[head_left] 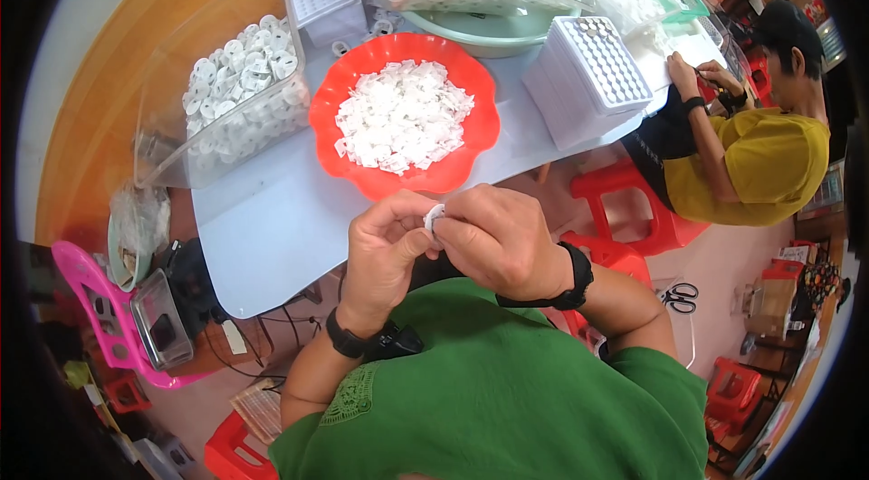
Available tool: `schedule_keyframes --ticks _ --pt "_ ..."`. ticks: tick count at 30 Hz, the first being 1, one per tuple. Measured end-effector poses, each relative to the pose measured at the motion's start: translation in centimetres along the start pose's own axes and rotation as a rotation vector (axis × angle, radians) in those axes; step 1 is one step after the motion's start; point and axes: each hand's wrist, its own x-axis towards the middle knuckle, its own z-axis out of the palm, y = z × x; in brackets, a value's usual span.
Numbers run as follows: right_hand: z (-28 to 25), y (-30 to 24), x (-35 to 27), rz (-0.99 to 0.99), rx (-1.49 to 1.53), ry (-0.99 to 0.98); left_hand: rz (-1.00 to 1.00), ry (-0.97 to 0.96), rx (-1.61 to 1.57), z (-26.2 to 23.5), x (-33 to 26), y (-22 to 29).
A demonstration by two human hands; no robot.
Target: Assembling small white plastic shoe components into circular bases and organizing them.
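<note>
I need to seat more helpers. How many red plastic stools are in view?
4 at least: one under the co-worker, one right of the wearer's wrist, one lower right, one bottom left. Others may be hidden.

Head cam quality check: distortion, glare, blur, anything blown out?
Head view: strong fisheye, the table edges bow and black vignette fills the corners; light is even and soft, with little shadow; white parts in the red bowl are near blown out; left hand and right hand are sharp, but the small white piece between them lacks detail.
</note>
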Motion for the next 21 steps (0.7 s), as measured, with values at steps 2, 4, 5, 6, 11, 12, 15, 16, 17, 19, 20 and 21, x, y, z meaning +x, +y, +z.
schedule_keyframes --ticks 2,4,5,6,11,12,15,16,17,19,20,21 --pt "-0.1 -0.2 0.0 -0.040 -0.040 -0.020 0.057 -0.034 0.086 0.0 0.0 0.1" --pt "-0.1 -0.3 -0.3 -0.060 -0.032 -0.021 0.096 -0.033 0.126 -0.1 -0.1 0.0" --pt "0.0 -0.3 -0.5 -0.075 -0.027 -0.018 0.131 -0.037 0.168 0.0 -0.2 0.0" --pt "0.1 -0.3 -0.7 -0.079 -0.024 -0.022 0.135 -0.033 0.167 0.0 -0.3 0.0" --pt "0.5 -0.7 -1.0 -0.023 0.037 0.059 0.232 0.002 0.208 0.7 -0.5 -0.4" --pt "0.4 -0.8 -0.9 -0.026 0.040 0.057 0.235 0.006 0.207 0.7 -0.6 -0.4" --pt "0.2 -1.1 -0.9 0.011 0.049 0.023 0.199 0.025 0.301 0.5 -0.9 -0.4" --pt "0.2 -1.1 -0.9 0.018 0.048 0.032 0.195 0.020 0.306 0.5 -0.9 -0.4" --pt "0.2 -1.1 -1.0 0.026 0.046 0.042 0.190 0.015 0.311 0.5 -1.0 -0.4" --pt "0.1 -1.0 -0.8 0.023 0.043 0.031 0.174 0.003 0.304 0.4 -0.9 -0.3" --pt "0.0 -0.9 -0.7 0.023 0.037 0.021 0.153 -0.011 0.297 0.4 -0.9 -0.2" --pt "0.0 -0.7 -0.6 0.021 0.036 0.019 0.156 -0.011 0.295 0.4 -0.8 -0.1"
